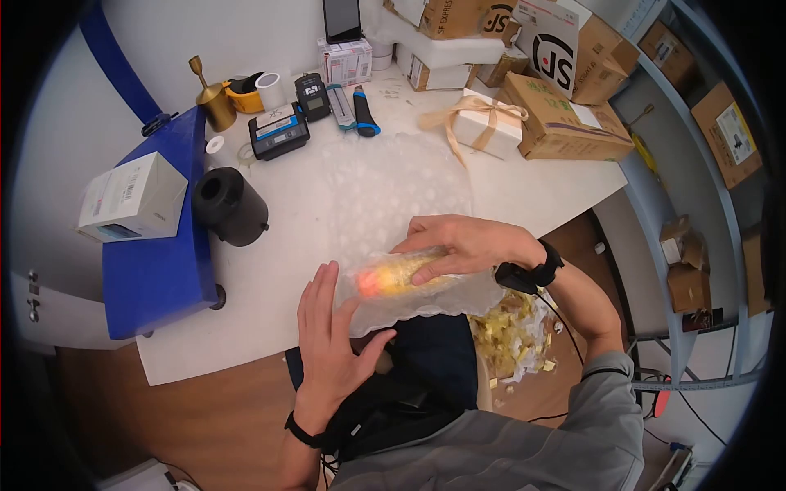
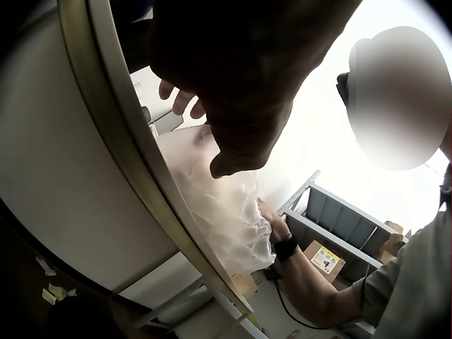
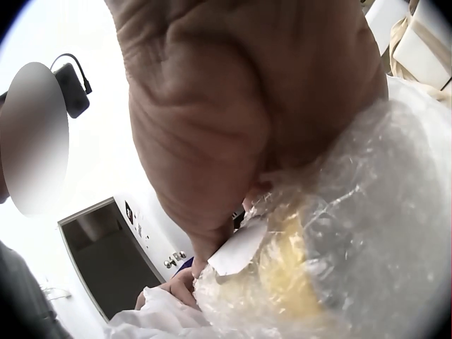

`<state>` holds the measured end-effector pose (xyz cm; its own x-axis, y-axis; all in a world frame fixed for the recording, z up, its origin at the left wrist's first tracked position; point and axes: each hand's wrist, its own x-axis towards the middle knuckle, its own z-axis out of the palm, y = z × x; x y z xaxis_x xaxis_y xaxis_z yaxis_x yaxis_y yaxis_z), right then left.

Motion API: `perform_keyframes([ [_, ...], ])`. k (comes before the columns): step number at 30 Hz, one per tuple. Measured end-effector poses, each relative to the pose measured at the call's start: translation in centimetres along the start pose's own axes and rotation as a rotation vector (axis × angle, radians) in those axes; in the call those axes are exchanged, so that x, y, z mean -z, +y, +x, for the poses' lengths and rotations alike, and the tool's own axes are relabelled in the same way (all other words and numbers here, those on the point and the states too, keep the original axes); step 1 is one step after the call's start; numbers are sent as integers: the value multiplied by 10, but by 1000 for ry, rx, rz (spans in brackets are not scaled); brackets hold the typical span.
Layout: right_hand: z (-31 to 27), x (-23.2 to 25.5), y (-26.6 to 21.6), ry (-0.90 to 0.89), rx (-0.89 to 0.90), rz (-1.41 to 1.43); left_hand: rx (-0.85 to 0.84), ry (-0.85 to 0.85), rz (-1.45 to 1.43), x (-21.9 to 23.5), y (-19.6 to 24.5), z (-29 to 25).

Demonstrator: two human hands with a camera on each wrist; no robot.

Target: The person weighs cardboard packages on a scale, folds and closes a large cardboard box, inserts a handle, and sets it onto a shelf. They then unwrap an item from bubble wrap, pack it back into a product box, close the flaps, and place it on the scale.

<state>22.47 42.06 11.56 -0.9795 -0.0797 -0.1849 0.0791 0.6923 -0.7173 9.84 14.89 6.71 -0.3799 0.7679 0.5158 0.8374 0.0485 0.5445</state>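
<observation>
A yellow bundle with a glowing orange-red end [image 1: 389, 278] lies inside bubble wrap [image 1: 401, 184] at the table's near edge; its kind is blurred by the plastic. My right hand [image 1: 467, 245] holds the bundle from above, thumb on the near side and fingers over the far side. Yellow also shows through the crinkled wrap [image 3: 381, 233] in the right wrist view, with a white paper piece [image 3: 239, 248] beside it. Long and straight, the fingers of my left hand [image 1: 332, 340] stand at the orange end, thumb spread toward the near edge of the wrap.
Beyond the wrap lie a blue-black cutter [image 1: 365, 113], a label printer [image 1: 279, 131] and a white box with ribbon [image 1: 488, 124]. Cardboard boxes [image 1: 565, 123] fill the back right. A black cylinder [image 1: 231, 206] stands left, beside a blue stand [image 1: 160, 274]. Paper scraps [image 1: 516, 335] lie below right.
</observation>
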Motion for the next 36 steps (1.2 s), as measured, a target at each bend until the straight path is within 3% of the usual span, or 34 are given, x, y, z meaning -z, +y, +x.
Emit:
perform_keyframes([
  [2,0,-5,3,12,12,15,-153,-100,56,4,11,12],
  [3,1,-5,4,24,26,18,-151,-98,57,3,9,20],
  [5,0,-4,2,38,42,16,-203,-310,78,1,2,36],
  [8,-9,-1,-6,52,-20,-11,-235,-365,37,-8,-25,40],
  [11,-37,-2,-20,192,-4,-152,-233,-331,-27,-8,-27,42],
  [13,-56,1,-29,250,137,-137,-204,-318,-96,-8,-29,44],
  [16,-73,-22,-27,236,65,-361,-180,-279,-144,-7,-28,46],
  [18,-69,-40,-12,316,88,-339,-206,-327,-98,-4,-26,50],
  [22,-61,-58,2,549,154,-122,-130,-349,-99,-3,-25,43],
  [24,-52,-66,15,652,75,268,-21,-296,-227,1,-26,36],
  [25,-48,-67,15,653,85,272,-20,-295,-216,1,-27,36],
  [27,-39,-66,12,720,52,408,-9,-159,-233,-1,-31,35],
  [34,-29,-62,18,699,-110,577,235,-257,-409,8,-33,55],
  [36,-30,-59,15,713,-302,567,271,-314,-419,6,-40,64],
])
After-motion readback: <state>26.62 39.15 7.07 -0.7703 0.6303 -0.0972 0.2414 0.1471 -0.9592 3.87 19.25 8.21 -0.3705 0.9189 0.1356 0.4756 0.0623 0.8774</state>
